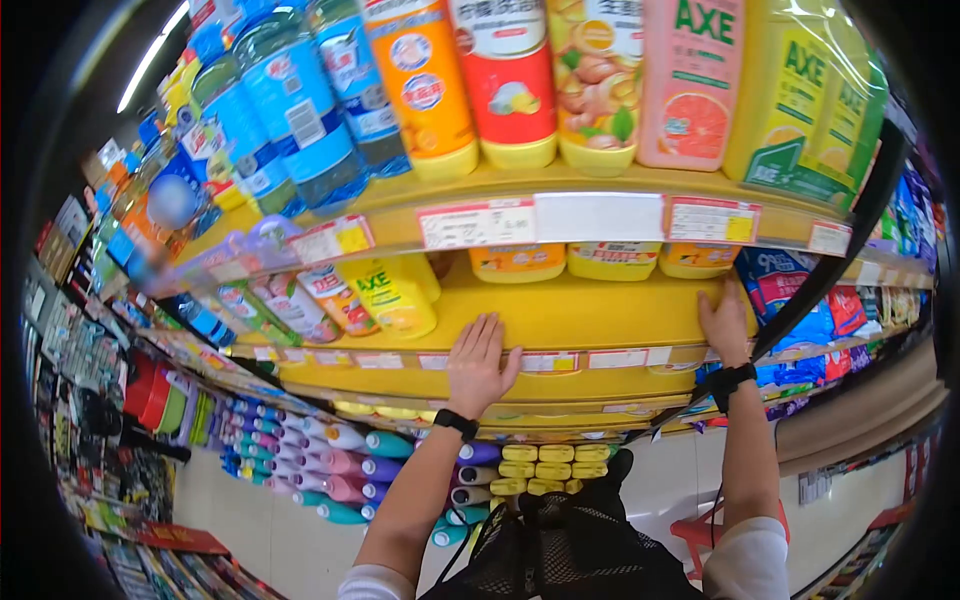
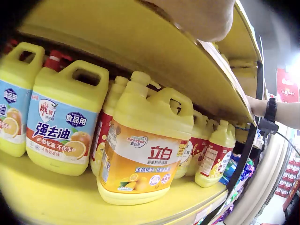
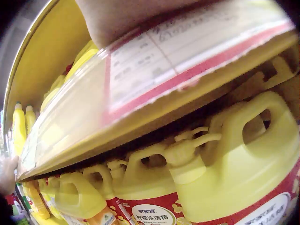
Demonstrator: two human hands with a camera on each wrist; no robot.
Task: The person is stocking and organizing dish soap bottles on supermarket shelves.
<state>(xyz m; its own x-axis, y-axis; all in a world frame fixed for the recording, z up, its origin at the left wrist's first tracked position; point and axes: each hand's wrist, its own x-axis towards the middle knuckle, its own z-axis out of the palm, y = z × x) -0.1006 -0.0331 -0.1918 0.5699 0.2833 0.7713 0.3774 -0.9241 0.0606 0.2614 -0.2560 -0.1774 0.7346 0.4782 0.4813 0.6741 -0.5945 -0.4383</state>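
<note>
In the head view my left hand [image 1: 480, 362] lies with straight fingers on the front part of a yellow shelf [image 1: 590, 312]. My right hand [image 1: 724, 322] rests on the same shelf near its right end, fingers stretched toward the back. Neither hand holds anything. Left of the left hand stands a yellow AXE dish soap bottle [image 1: 395, 297] beside several other bottles. Orange and yellow bottles [image 1: 518, 262] stand farther back, their tops hidden by the upper shelf. Seen from the left wrist, large yellow detergent jugs [image 2: 147, 145] fill the level below the left hand [image 2: 201, 16].
An upper shelf with a price-label strip [image 1: 600, 218] carries tall bottles, including a pink AXE bottle [image 1: 692, 85]. A dark post [image 1: 835, 255] borders the right end, with blue packages [image 1: 785, 290] beyond it. Colourful bottles [image 1: 335, 460] stand on the floor at lower left; a red stool [image 1: 690, 535] is at lower right.
</note>
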